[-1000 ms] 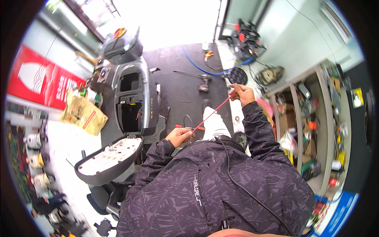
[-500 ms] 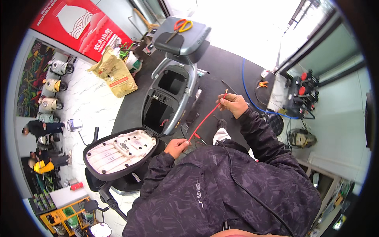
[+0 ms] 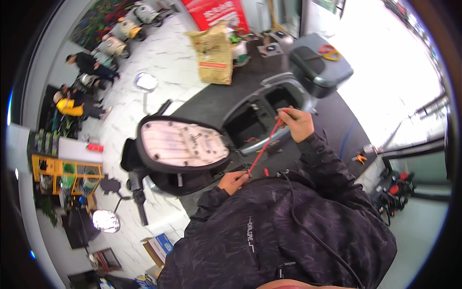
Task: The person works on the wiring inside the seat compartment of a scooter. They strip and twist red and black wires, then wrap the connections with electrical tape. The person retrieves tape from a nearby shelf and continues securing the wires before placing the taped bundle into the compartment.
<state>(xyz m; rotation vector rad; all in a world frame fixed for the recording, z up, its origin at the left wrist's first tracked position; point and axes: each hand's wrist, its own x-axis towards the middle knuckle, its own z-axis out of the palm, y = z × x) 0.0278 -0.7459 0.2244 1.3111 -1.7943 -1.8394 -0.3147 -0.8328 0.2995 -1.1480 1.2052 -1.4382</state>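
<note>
A red wire (image 3: 261,152) runs taut on a slant between my two hands. Its lower end is pinched in the fingers of my left hand (image 3: 233,182). Higher up and to the right, my right hand (image 3: 297,124) grips the other end between thumb and fingers. Just beyond the wire is a scooter with its seat (image 3: 179,144) tipped over, pale underside up. The open storage bin (image 3: 244,126) beneath the seat lies behind my right hand. On the grey rear top box (image 3: 315,70) rest scissors (image 3: 330,52) with red and yellow handles.
A brown paper sack (image 3: 214,58) stands on the floor beyond the scooter. Handlebar mirrors (image 3: 146,82) stick out at left. Two people (image 3: 82,105) and parked scooters (image 3: 115,46) are farther left. An orange clamp (image 3: 360,159) lies at right.
The view has turned, so the scooter and sack appear farther right. Both hands keep hold of the red wire; its right end, which stuck out past the fingers, is now less distinct.
</note>
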